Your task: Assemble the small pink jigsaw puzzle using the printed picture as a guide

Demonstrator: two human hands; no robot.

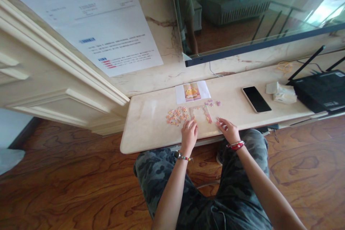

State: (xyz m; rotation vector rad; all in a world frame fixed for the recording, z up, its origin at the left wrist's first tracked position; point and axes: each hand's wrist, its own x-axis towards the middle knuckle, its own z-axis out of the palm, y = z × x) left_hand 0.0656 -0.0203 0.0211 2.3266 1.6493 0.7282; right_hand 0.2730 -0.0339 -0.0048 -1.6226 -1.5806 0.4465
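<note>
A partly assembled jigsaw puzzle border (pixel 209 118) of tiny pinkish pieces lies on the cream-coloured shelf, with pale bare surface showing inside it. My left hand (pixel 189 133) rests at its lower left corner, fingers bent and close together; whatever is under the fingertips is hidden. To the right of the border, my right hand (pixel 228 129) pinches what looks like a small puzzle piece (pixel 217 119). A pile of loose puzzle pieces (pixel 177 115) spreads left of the border. Several purplish pieces (pixel 209 103) lie above its right corner.
A printed reference picture (pixel 192 92) lies at the back against the wall. To the right are a phone (pixel 256 99), a crumpled clear packet (pixel 282 92) and a black router (pixel 320 90) with antennas. A television (pixel 242 10) hangs above the shelf (pixel 151 125).
</note>
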